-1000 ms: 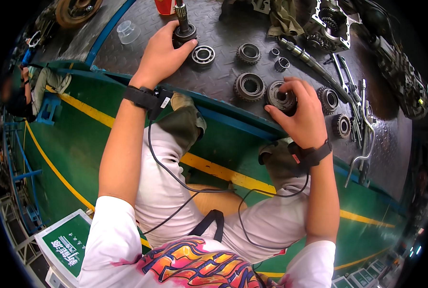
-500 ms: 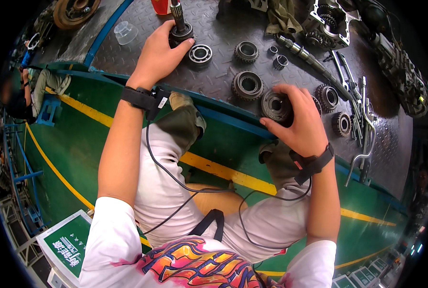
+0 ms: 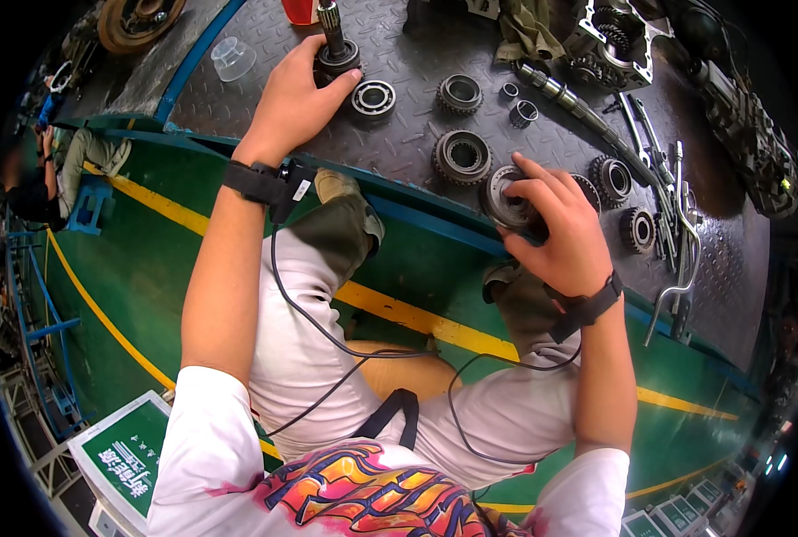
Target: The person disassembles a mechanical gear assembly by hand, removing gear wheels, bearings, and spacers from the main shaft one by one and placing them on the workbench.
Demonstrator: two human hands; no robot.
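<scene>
My left hand is wrapped round the dark geared base of an upright splined shaft on the metal bench. Just right of it a ball bearing lies flat. My right hand is curled over a dark round gear at the bench's front edge, its fingers across the top and the thumb at the near side. The fingers partly cover this gear. A toothed gear ring lies close by to the left, and a smaller gear sits farther back.
Two more gears lie right of my right hand. Beyond are a long shaft, metal rods, an opened housing and a cloth. A clear plastic cup stands left. Another person sits far left.
My right hand has shifted its fingers farther over the gear, and the gear has moved slightly left and tilted. My left hand stays at the shaft.
</scene>
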